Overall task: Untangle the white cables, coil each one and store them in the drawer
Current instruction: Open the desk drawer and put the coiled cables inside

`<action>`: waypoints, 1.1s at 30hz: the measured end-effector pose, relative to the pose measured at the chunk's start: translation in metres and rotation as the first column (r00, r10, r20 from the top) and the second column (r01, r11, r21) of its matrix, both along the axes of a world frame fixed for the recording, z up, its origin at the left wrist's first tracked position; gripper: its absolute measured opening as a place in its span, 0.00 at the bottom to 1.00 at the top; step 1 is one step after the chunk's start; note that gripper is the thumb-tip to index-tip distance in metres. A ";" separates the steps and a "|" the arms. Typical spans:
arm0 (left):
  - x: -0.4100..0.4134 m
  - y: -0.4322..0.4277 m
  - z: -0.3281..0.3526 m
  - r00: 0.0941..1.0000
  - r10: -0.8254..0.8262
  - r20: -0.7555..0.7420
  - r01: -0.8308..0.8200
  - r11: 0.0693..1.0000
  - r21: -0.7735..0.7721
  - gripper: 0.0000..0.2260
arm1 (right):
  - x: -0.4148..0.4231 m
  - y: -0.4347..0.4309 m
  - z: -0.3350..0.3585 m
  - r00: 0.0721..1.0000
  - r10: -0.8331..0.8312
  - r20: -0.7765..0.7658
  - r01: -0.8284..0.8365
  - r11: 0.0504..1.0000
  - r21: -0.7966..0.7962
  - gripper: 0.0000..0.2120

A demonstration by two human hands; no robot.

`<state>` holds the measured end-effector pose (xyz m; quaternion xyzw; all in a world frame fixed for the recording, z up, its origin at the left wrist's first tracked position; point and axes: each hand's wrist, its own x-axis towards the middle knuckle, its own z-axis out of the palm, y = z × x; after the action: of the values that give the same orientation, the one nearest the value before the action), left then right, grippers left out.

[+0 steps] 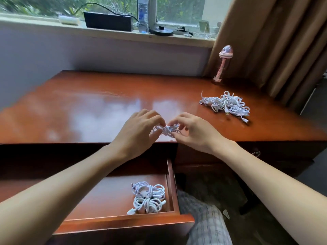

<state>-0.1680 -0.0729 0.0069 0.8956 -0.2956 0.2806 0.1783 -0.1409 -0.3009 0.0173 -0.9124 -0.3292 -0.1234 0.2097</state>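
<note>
The left hand (139, 128) and right hand (192, 131) are pinching a small white coil (167, 130) between curled fingers (155, 119), just above the counter's (88, 103) near edge. A tangle (226, 104) is lying at the counter's right. Two coiled cables (148, 197) are sitting in the open drawer (123, 221).

Glossy reddish wooden desk (88, 103) reflecting daylight, pale wall (88, 50) behind, window (177, 9) with greenery outside, cluttered sill (106, 35), heavy brown curtain (265, 41) at the right, dark floor (261, 227) beneath
</note>
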 end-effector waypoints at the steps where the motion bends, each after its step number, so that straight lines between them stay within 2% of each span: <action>1: -0.010 0.007 -0.002 1.000 0.008 -0.004 -0.008 1.000 0.010 0.06 | -0.007 0.006 -0.001 1.000 0.016 0.004 -0.016 1.000 -0.014 0.11; 5: -0.045 0.027 -0.012 0.999 0.024 -0.035 -0.022 0.997 0.074 0.06 | -0.031 0.028 -0.008 0.997 0.075 0.009 -0.075 0.995 -0.073 0.11; 11: -0.074 0.046 -0.028 0.986 0.020 -0.167 -0.006 0.996 0.083 0.06 | -0.054 0.043 -0.025 0.992 0.124 -0.010 -0.125 0.986 -0.115 0.12; 17: -0.074 0.043 -0.044 0.947 0.055 -0.317 -0.025 0.995 0.097 0.04 | -0.060 0.045 -0.044 0.994 0.096 -0.043 -0.103 0.975 -0.197 0.11; 30: -0.070 0.038 -0.061 0.894 0.076 -0.442 0.001 0.985 0.171 0.05 | -0.062 0.042 -0.064 0.995 0.086 -0.057 -0.100 0.943 -0.319 0.10; 33: -0.070 0.039 -0.059 0.877 0.073 -0.475 0.014 0.984 0.177 0.09 | -0.062 0.042 -0.062 0.993 0.091 -0.076 -0.110 0.942 -0.317 0.11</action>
<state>-0.2377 -0.0341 -0.0519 0.9536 -0.2521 0.0256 0.1624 -0.2029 -0.2593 -0.0446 -0.9196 -0.3845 -0.0301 0.0746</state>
